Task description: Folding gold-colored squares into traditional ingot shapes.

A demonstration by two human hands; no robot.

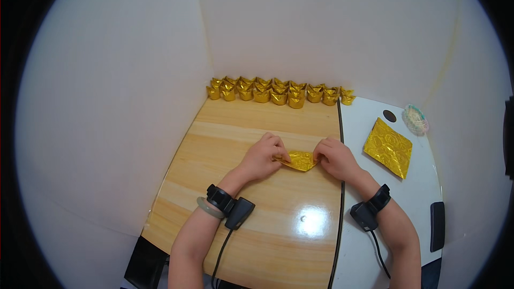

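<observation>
A partly folded piece of gold foil paper [301, 159] is held between my two hands above the wood-grain table. The fingers of my left hand [265, 156] pinch its left end. At the opposite end, my right hand [336, 158] grips it with bent fingers. The foil's middle shows an embossed pattern, and its lower edge comes to a shallow point. My fingers cover both ends of the paper.
Several folded gold foil ingots [279, 96] stand in rows along the back wall. On the white surface [396, 203] at right lie square gold foil sheets [390, 149], a pale patterned round item [415, 120] and a dark oblong object [437, 227]. White walls [123, 101] enclose the table.
</observation>
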